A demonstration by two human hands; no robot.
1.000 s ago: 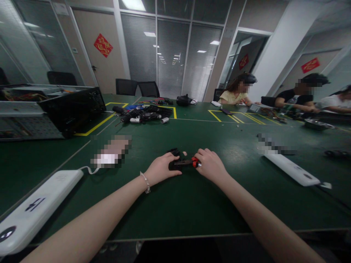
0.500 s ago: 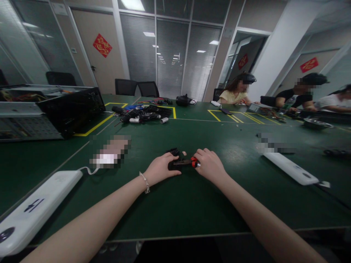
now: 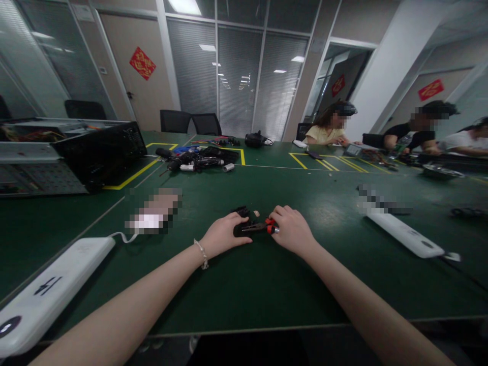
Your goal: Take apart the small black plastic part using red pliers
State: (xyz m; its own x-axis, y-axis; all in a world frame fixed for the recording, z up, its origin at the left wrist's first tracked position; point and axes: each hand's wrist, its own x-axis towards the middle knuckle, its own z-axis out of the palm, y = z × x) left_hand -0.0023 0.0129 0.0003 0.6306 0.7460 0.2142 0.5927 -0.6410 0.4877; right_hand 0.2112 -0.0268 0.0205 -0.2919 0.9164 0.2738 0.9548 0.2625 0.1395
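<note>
Close to the middle of the green table, my right hand [image 3: 293, 227] is closed round the red handles of a pair of pliers [image 3: 258, 227]. The dark jaws point left, toward my left hand [image 3: 224, 233]. That hand is closed on a small black part [image 3: 241, 230], and the plier jaws reach over it. What kind of part it is, and whether the jaws grip it, I cannot make out. Just beyond my left fingers lies another black piece [image 3: 241, 210]. A small pale scrap [image 3: 256, 213] rests between the two hands.
An open computer case [image 3: 99, 155] stands at the left. White power banks [image 3: 63, 284] lie on both sides, the left one cabled to a blurred phone [image 3: 156, 211]. Tools and cables [image 3: 198, 158] are heaped farther back. Co-workers [image 3: 331, 129] sit at the far right.
The plier handles in my right hand have shifted very slightly. My left hand stays in the same place.
</note>
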